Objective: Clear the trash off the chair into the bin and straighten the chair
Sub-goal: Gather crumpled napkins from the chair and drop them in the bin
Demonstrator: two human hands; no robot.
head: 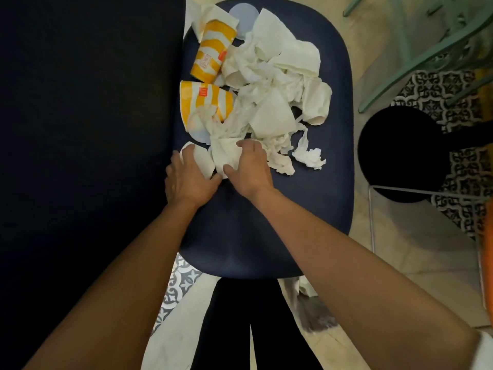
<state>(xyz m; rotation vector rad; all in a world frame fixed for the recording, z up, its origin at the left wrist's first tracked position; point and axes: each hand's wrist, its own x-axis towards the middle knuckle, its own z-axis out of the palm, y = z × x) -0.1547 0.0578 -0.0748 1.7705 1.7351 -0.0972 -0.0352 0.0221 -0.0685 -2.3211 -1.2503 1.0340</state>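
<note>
A dark blue chair seat (266, 231) carries a heap of trash: crumpled white napkins (277, 84), white paper cups and two yellow-and-white striped paper cups (210, 53) (205, 101). A loose napkin wad (310, 157) lies at the heap's right edge. My left hand (189, 177) rests over a white paper cup (202, 160) at the near left of the heap. My right hand (250, 166) grips a crumpled white paper cup (225, 153) beside it. The two thumbs nearly touch.
A round black bin (400, 156) with a wire stand is on the floor right of the chair. A dark panel fills the left side. Green chair legs (426, 57) cross the top right. My dark trouser legs stand below the seat on patterned tiles.
</note>
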